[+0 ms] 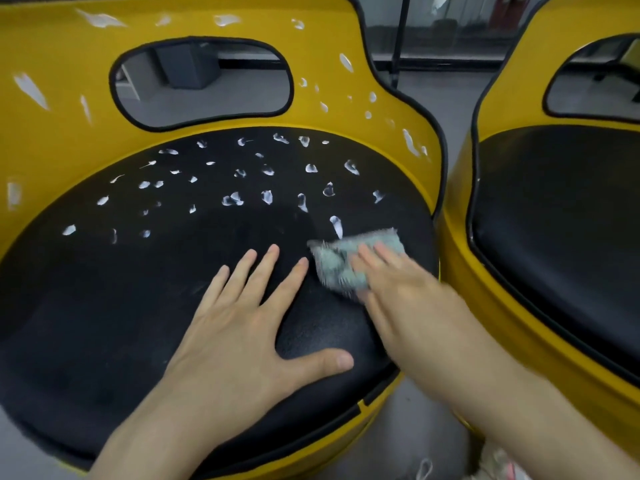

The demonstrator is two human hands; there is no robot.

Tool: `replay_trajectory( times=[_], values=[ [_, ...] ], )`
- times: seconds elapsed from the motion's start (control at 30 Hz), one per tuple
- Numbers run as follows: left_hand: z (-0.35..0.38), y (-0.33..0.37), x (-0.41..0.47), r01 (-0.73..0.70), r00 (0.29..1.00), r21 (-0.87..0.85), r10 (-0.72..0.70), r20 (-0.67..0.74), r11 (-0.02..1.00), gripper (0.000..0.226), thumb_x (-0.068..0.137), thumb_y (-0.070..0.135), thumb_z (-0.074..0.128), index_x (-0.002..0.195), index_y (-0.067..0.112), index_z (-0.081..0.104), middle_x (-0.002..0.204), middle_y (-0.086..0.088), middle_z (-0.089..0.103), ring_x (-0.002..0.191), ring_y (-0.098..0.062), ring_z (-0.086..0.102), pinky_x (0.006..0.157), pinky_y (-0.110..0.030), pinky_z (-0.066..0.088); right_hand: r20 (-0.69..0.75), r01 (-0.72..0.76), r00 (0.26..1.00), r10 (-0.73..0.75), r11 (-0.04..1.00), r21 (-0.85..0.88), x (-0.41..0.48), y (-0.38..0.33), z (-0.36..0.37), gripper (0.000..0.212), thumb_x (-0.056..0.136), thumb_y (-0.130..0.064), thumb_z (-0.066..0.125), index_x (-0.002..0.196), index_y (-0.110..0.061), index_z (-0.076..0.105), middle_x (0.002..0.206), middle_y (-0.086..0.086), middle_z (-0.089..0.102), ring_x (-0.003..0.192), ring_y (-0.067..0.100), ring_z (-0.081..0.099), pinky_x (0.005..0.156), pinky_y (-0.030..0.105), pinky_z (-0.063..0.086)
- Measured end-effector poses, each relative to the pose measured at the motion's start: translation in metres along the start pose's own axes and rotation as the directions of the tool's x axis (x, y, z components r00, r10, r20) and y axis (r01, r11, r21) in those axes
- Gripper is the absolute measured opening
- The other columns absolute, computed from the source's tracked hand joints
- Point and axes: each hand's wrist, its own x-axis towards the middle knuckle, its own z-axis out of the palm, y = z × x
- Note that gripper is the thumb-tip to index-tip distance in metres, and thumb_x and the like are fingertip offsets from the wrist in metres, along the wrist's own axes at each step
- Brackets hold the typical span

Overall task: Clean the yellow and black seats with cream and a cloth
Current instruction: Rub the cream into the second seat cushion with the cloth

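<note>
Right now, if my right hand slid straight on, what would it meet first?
Probably the long white cream streak on the black cushion, just past the green cloth under the right hand.

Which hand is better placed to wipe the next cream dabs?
Right. The right hand presses the cloth on the black seat, just below the nearest cream dab; the left hand lies flat and empty beside it.
</note>
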Motion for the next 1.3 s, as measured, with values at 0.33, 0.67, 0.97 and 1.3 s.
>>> replay_trajectory(
  times=[0.33, 0.67, 0.97, 1.3],
  values=[
    [-0.007, -0.003, 0.041, -0.015, 0.999, -0.072, 0.012, -0.048, 0.997, 0.118, 0.055, 0.105, 0.009, 0.155, 0.045, -0.007, 0.162, 0.02, -0.019, 0.146, 0.001, -0.024, 0.123, -0.033, -0.008, 0.043, 0.053, 0.998, -0.05, 0.996, -0.065, 0.06, 0.008, -0.007, 0.042, 0.104, -0.03, 0.029, 0.143, -0.017, 0.042, 0.146, -0.002, 0.044, 0.137, 0.016, 0.035, 0.1, 0.023, 0.014],
    [0.006, -0.004, 0.042, -0.008, 0.994, -0.098, -0.003, -0.109, 0.995, 0.124, 0.055, 0.107, 0.008, 0.156, 0.039, -0.012, 0.16, 0.02, -0.026, 0.141, 0.005, -0.032, 0.123, -0.033, -0.009, 0.015, 0.138, 0.99, -0.138, 0.99, -0.022, 0.015, -0.004, -0.005, 0.045, 0.087, -0.029, 0.042, 0.116, -0.013, 0.071, 0.121, 0.0, 0.068, 0.116, 0.016, 0.062, 0.098, 0.027, 0.032],
    [0.003, -0.005, 0.041, -0.01, 0.995, -0.093, 0.001, -0.099, 0.996, 0.123, 0.056, 0.105, 0.008, 0.155, 0.036, -0.017, 0.159, 0.02, -0.028, 0.142, 0.004, -0.031, 0.122, -0.031, -0.013, -0.014, -0.019, 1.0, 0.017, 0.996, -0.093, 0.08, -0.001, 0.009, 0.036, 0.102, -0.031, 0.033, 0.133, -0.022, 0.05, 0.131, -0.005, 0.054, 0.116, 0.018, 0.055, 0.076, 0.031, 0.042],
    [0.003, -0.006, 0.042, -0.022, 0.994, -0.113, 0.01, -0.106, 0.993, 0.125, 0.056, 0.105, 0.013, 0.156, 0.035, -0.014, 0.161, 0.018, -0.025, 0.143, 0.002, -0.03, 0.122, -0.032, -0.014, -0.002, 0.028, 1.0, -0.028, 0.997, -0.07, 0.082, 0.004, 0.003, 0.029, 0.102, -0.04, 0.029, 0.118, -0.027, 0.049, 0.123, -0.007, 0.051, 0.109, 0.026, 0.058, 0.071, 0.037, 0.039]
  ],
)
